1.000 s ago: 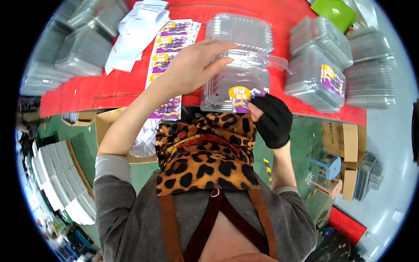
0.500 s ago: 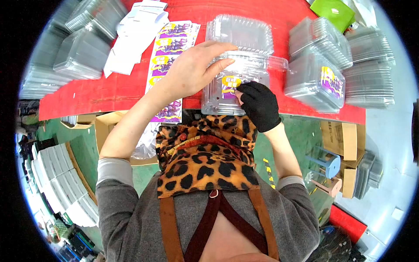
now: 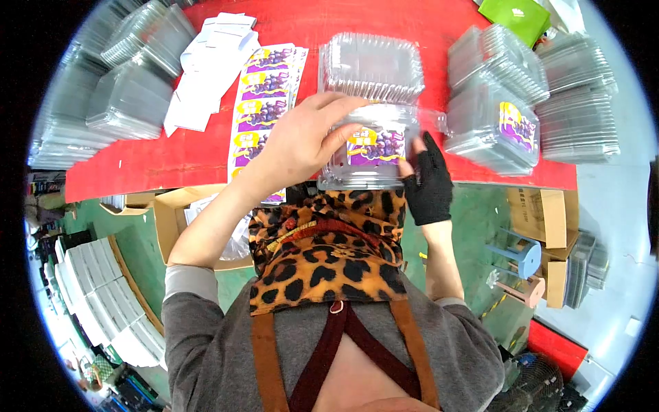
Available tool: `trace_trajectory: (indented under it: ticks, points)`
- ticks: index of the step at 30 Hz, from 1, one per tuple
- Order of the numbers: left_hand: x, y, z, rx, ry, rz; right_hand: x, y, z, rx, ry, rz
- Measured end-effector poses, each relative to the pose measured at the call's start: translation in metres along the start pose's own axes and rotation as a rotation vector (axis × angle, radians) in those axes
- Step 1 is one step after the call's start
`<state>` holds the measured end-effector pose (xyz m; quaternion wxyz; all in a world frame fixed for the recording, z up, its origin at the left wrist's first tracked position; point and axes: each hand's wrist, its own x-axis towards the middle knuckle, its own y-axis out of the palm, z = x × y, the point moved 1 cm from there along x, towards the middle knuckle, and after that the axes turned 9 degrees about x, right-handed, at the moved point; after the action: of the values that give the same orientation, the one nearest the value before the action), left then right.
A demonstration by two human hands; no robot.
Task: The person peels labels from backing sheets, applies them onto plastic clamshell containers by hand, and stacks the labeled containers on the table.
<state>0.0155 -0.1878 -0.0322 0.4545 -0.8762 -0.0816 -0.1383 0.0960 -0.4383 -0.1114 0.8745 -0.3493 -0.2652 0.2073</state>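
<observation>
A worker's bare left hand lies over the upper left of a clear box, thumb and fingers parted in a loose V. From where I stand, I cannot tell whether it grips the plastic or only rests there. The right hand, in a black fingerless glove, is at the box's right side with thumb and forefinger spread apart; the thumb is by the lower right of a purple-and-yellow grape sticker, and nothing shows pinched between them. The sticker lies across the face of the box, which sits at the near edge of a red bench, right before the worker's leopard-print apron.

Just beyond the box stands a pile of clear boxes. Near the left forearm lie sheets of matching stickers, with white papers beside them and stacked boxes farther left. To the right, another grape sticker shows on one of several box stacks, a green packet behind them. Below, a carton stands at left and a blue stool at right on the green floor.
</observation>
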Motion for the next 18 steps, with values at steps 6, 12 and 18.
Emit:
trace_trajectory:
  ticks: [6, 12, 18]
  points:
    - [-0.008, 0.007, -0.003, -0.004, -0.034, 0.008, -0.025, -0.017, -0.020, 0.144, 0.238, -0.063]
    - [-0.014, 0.008, -0.004, -0.053, -0.009, -0.037, -0.027, -0.015, -0.025, 0.134, 0.185, -0.064]
    - [-0.017, 0.010, -0.002, -0.091, -0.019, -0.046, -0.023, -0.023, -0.023, 0.077, 0.160, 0.012]
